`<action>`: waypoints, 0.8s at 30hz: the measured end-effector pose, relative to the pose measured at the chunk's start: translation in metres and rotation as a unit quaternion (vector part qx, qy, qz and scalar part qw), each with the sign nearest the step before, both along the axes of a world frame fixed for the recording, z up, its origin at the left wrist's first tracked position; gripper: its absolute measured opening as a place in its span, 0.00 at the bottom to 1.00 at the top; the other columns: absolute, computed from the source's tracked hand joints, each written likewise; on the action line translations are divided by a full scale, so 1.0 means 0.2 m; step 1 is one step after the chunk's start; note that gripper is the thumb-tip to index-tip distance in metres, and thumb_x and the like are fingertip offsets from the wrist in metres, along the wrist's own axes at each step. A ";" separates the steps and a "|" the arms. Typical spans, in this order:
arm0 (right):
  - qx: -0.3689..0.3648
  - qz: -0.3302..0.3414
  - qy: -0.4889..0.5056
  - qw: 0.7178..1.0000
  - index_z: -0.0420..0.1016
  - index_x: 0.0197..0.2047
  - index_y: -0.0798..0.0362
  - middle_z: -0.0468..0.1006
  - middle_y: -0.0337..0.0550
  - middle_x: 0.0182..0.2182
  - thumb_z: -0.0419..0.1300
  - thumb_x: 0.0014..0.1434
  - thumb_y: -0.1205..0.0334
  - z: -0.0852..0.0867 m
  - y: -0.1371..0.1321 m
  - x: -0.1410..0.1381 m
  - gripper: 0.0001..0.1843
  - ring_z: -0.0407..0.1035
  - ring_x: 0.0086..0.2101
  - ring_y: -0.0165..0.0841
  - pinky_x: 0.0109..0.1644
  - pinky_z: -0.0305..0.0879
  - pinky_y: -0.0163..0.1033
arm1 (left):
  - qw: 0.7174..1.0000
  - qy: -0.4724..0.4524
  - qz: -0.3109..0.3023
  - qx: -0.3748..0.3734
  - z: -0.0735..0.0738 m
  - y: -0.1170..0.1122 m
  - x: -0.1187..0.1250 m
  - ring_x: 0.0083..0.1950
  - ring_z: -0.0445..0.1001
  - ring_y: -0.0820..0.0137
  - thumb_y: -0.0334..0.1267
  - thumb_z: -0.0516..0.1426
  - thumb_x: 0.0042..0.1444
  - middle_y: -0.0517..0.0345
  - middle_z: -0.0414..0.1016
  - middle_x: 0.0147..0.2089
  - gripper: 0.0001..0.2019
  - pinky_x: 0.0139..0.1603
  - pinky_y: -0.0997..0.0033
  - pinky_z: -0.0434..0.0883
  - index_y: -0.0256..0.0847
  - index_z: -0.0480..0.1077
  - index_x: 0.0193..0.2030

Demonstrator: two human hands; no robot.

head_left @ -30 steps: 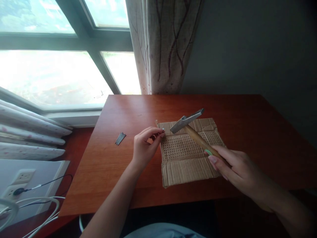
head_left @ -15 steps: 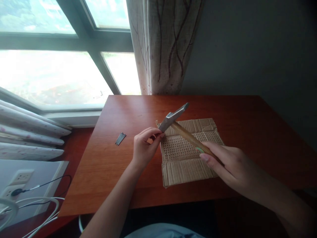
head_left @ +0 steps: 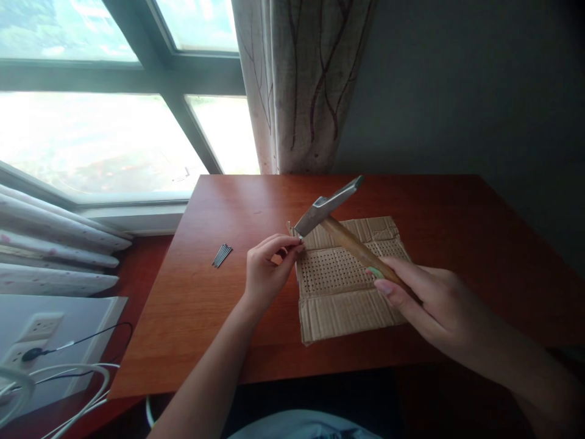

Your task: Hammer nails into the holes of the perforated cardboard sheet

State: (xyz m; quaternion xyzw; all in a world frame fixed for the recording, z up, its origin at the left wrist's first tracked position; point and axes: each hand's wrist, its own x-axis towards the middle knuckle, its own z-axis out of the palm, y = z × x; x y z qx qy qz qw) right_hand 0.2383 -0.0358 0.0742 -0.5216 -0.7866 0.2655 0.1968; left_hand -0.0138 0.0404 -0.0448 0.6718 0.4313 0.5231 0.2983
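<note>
My right hand (head_left: pixel 425 292) is wrapped round the wooden handle of a hammer (head_left: pixel 351 241). Its metal head slants up and to the right, the lower end just above the fingertips of my left hand (head_left: pixel 272 265). Thumb and forefinger of that hand pinch a small nail (head_left: pixel 300 239), mostly hidden by the fingers, at the upper left edge of a cardboard piece (head_left: pixel 351 317). Across the middle of the cardboard runs a panel dotted with rows of small holes (head_left: pixel 331 271). Left of my left hand, several loose nails (head_left: pixel 222 255) lie together on the wooden table (head_left: pixel 196 323).
A window (head_left: pixel 91 134) and a patterned curtain (head_left: pixel 306 85) stand behind the table. Low on the left are a wall socket (head_left: pixel 41 327) with a black plug and several white cables (head_left: pixel 103 390), close to the table's left edge.
The hammer has lifted slightly and shifted right, its head now a little above my left fingertips. My left hand stays in place with its pinch.
</note>
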 end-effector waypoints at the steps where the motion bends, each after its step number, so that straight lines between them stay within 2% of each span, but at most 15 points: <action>1: -0.002 0.000 -0.002 1.000 0.70 0.45 0.50 0.74 0.34 0.27 0.51 0.74 0.60 0.00 0.00 0.00 0.08 0.70 0.25 0.29 0.28 0.63 0.35 | 1.000 0.002 0.000 0.001 0.00 0.00 0.00 0.33 0.77 0.72 0.35 0.63 0.61 0.56 0.83 0.35 0.02 0.33 0.72 0.73 0.41 0.79 0.38; 15: -0.034 0.006 -0.020 0.999 0.71 0.48 0.50 0.79 0.40 0.31 0.50 0.73 0.61 -0.01 0.01 -0.01 0.09 0.75 0.30 0.33 0.32 0.69 0.38 | 1.000 0.015 0.002 -0.003 0.01 0.00 0.00 0.31 0.76 0.72 0.35 0.63 0.61 0.56 0.81 0.33 0.03 0.32 0.72 0.74 0.40 0.78 0.35; 24: -0.006 0.009 -0.011 1.000 0.71 0.49 0.51 0.78 0.39 0.30 0.50 0.74 0.61 0.00 0.00 -0.02 0.09 0.75 0.28 0.32 0.32 0.69 0.37 | 1.000 0.001 -0.006 -0.006 0.00 0.00 0.00 0.33 0.77 0.72 0.34 0.63 0.61 0.55 0.82 0.35 0.03 0.33 0.72 0.75 0.41 0.78 0.36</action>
